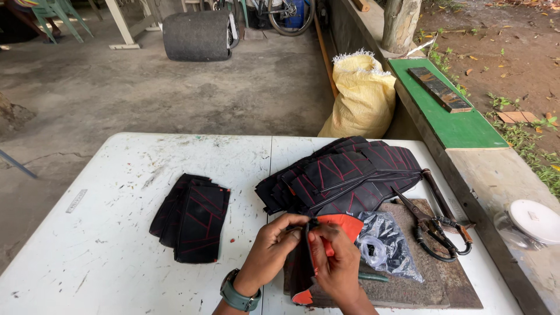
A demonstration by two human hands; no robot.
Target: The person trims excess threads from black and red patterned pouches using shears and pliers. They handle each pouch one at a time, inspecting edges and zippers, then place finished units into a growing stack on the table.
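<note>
White folding table (116,192), scratched top, seam down the middle; it carries everything.

Large heap of black cut pieces with red marked lines (344,175), toward the far right of the table, spilling over the far edge of a brown board (431,280) that lies at the near right corner. Smaller stack of the same black pieces (192,216), left of the seam, mid-table, well apart from the heap.

On the board: heavy shears (434,224) near its right edge, handles toward the near side, blades closed as far as I can tell; a crumpled clear plastic bag (385,242) just left of them.

Work piece: black strip with orange-red underside (344,224), held upright above the near edge of the table, right of the seam, its lower end down near the board's near left corner.

Left hand (274,248), watch on wrist: fingers closed in a pinch on the strip's upper edge. Right hand (335,262): thumb and fingers also closed on the strip, just beside the left, nearly touching.

Judgement, on doing this well: keep both pinches close together so the edge stays taut and cannot twist; keep the strip low over the board; keep the bag and shears clear of the dangling end.
</note>
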